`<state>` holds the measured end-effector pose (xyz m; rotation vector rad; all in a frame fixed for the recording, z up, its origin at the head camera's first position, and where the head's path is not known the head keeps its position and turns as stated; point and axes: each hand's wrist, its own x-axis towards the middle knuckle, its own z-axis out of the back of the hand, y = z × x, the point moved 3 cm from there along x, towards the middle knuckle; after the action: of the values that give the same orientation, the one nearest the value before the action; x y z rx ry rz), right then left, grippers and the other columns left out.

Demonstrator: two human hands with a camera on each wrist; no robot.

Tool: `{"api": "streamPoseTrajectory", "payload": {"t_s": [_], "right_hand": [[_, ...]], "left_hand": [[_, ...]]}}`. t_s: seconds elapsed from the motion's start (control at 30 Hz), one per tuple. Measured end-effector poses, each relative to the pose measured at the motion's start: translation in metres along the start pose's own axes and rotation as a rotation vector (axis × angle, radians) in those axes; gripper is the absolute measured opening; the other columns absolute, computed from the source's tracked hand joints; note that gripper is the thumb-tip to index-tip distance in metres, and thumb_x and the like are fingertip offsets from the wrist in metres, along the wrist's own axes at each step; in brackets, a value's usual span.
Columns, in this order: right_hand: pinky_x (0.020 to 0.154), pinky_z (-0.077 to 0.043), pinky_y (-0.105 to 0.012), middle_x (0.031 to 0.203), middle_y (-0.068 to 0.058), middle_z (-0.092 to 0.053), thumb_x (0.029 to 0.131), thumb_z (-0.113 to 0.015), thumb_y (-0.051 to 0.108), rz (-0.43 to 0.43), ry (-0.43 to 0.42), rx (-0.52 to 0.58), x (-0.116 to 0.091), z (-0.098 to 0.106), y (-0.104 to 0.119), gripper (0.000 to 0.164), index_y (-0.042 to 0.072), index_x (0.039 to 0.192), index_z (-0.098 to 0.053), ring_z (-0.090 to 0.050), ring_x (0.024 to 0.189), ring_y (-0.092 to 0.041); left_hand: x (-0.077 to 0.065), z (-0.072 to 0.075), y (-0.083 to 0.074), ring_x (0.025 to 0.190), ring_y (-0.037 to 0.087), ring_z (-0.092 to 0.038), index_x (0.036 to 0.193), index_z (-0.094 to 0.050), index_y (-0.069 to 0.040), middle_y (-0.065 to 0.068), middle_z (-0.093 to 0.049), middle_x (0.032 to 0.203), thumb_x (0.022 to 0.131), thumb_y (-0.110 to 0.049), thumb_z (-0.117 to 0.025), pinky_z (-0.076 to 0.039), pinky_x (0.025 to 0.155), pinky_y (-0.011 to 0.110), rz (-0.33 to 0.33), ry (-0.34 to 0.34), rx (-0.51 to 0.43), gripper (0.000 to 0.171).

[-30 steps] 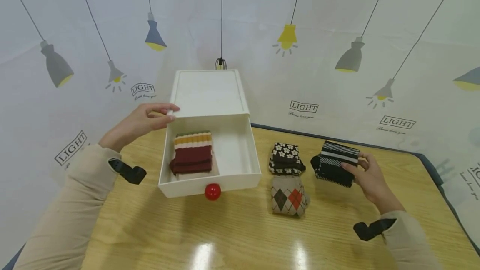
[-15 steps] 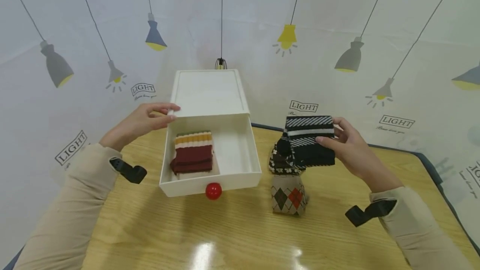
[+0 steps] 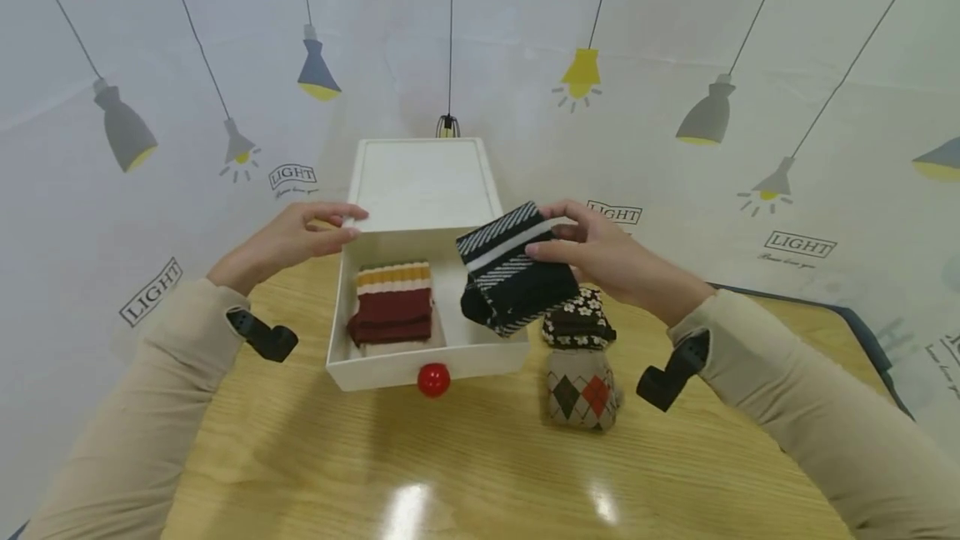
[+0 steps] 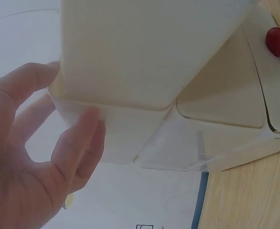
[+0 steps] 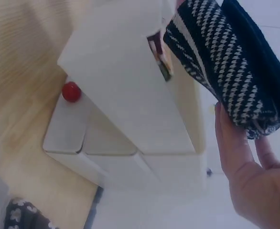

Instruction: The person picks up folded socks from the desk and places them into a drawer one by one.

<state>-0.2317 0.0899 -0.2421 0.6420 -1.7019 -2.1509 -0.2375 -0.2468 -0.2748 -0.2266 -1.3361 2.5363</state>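
Note:
My right hand (image 3: 611, 252) pinches a folded pair of black socks (image 3: 517, 273) with white stripes, tilted above the right half of the pulled-out drawer (image 3: 375, 375). In the right wrist view the socks (image 5: 226, 62) are above the drawer's side wall (image 5: 130, 81). In the drawer's left half lie folded maroon socks (image 3: 392, 315) with yellow and cream bands. My left hand (image 3: 288, 236) rests with relaxed fingers at the left front edge of the white drawer cabinet (image 3: 423, 182); the left wrist view shows its fingertips touching the cabinet side (image 4: 121, 124).
Right of the drawer, on the wooden table (image 3: 465, 473), lie black flowered socks (image 3: 577, 319) and beige argyle socks (image 3: 581, 390). A red knob (image 3: 433, 380) is on the drawer front. Below it, a closed drawer has another red knob (image 5: 71, 91). A lamp-patterned backdrop stands behind.
My right hand has carried the black striped socks from the table's right side leftward, past the flowered socks, to above the drawer, tilting them. My left hand has stayed at the cabinet edge.

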Motion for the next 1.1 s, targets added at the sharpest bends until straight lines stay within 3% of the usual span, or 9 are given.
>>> {"api": "streamPoseTrajectory", "payload": {"t_s": [0.03,0.1,0.27,0.47,0.8,1.1], "right_hand": [[0.048,-0.039,-0.017,0.107,-0.011,-0.046,0.086,-0.058,0.011,-0.011,0.005,0.012,0.005,-0.005,0.000,0.037,0.009,0.116,-0.037,-0.049,0.065,-0.010],[0.058,-0.049,-0.020,0.104,-0.011,-0.048,0.086,-0.058,0.011,-0.039,0.012,0.016,0.014,-0.015,0.001,0.039,0.009,0.119,-0.037,-0.054,0.074,-0.013],[0.071,-0.053,-0.033,0.110,-0.015,-0.048,0.087,-0.057,0.014,-0.081,0.047,-0.104,0.030,-0.031,0.001,0.044,0.008,0.124,-0.035,-0.055,0.091,-0.023],[0.070,-0.053,-0.033,0.109,-0.017,-0.048,0.087,-0.055,0.009,-0.104,0.117,-0.144,0.038,-0.035,0.003,0.047,0.008,0.128,-0.032,-0.056,0.087,-0.024],[0.069,-0.054,-0.033,0.113,-0.020,-0.043,0.086,-0.053,-0.002,-0.155,0.204,-0.277,0.039,-0.055,0.005,0.058,0.012,0.134,-0.023,-0.055,0.093,-0.031],[0.064,-0.055,-0.031,0.119,-0.020,-0.039,0.083,-0.053,-0.007,-0.170,0.214,-0.392,0.040,-0.064,0.005,0.058,0.012,0.131,-0.025,-0.052,0.098,-0.032]], "left_hand": [[0.000,0.000,0.000,0.105,0.034,-0.048,0.128,-0.046,-0.008,0.017,-0.038,0.125,0.089,-0.030,-0.053,-0.044,0.088,0.044,-0.001,0.000,0.001,0.045],[0.000,0.001,-0.001,0.103,0.033,-0.048,0.128,-0.046,-0.007,0.017,-0.038,0.124,0.090,-0.030,-0.052,-0.045,0.088,0.044,-0.001,-0.001,0.003,0.045],[0.002,0.002,-0.001,0.104,0.032,-0.048,0.129,-0.045,-0.006,0.018,-0.037,0.124,0.090,-0.029,-0.052,-0.044,0.089,0.043,0.000,0.007,0.005,0.046],[0.004,-0.001,-0.003,0.107,0.032,-0.044,0.131,-0.042,-0.005,0.021,-0.035,0.124,0.090,-0.028,-0.051,-0.044,0.090,0.041,-0.001,0.034,0.008,0.047],[0.002,0.000,-0.001,0.106,0.033,-0.045,0.129,-0.044,-0.005,0.021,-0.037,0.124,0.090,-0.029,-0.052,-0.045,0.088,0.042,-0.011,0.022,0.007,0.046],[0.004,0.001,0.001,0.107,0.032,-0.042,0.130,-0.043,-0.005,0.021,-0.035,0.126,0.090,-0.029,-0.051,-0.044,0.089,0.041,0.002,0.029,0.004,0.047]]}}
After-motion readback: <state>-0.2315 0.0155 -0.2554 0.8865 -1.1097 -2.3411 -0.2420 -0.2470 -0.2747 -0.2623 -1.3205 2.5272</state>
